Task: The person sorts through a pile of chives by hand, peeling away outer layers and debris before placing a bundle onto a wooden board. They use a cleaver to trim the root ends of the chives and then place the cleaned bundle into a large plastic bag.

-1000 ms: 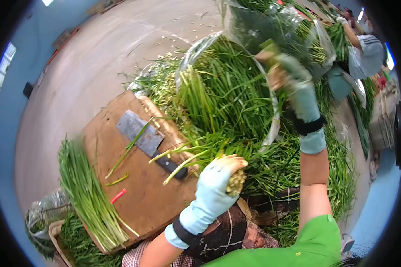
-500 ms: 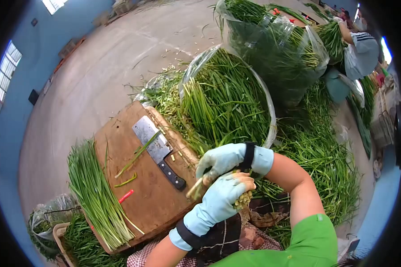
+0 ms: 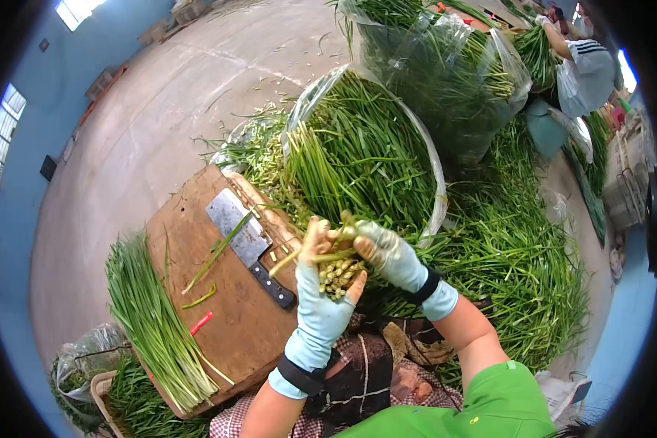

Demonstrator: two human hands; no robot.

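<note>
Nearest to you, your left hand [image 3: 320, 306], in a pale blue glove, was closed in a grip around a bunch of green stalks [image 3: 338, 271], cut ends facing you, held above your lap at the near edge of the wooden cutting board [image 3: 230, 321]. Your right hand [image 3: 387, 252], gloved alike, touched the same bunch from the right, its fingers [image 3: 363, 232] curled about the upper stalks. On the board, left of your hands, lay a cleaver [image 3: 247, 244] with its black handle toward you, a loose stalk across the blade, and a small red band [image 3: 203, 323] nearer the board's left side. A trimmed bundle of stalks [image 3: 153, 321] rested along the board's left edge. Beyond your hands stood a plastic-lined basket of stalks [image 3: 361, 150], with loose greens [image 3: 518, 255] heaped to its right. Farther off stood a clear bag of greens [image 3: 445, 69], and a second person [image 3: 588, 69] at the far right
</note>
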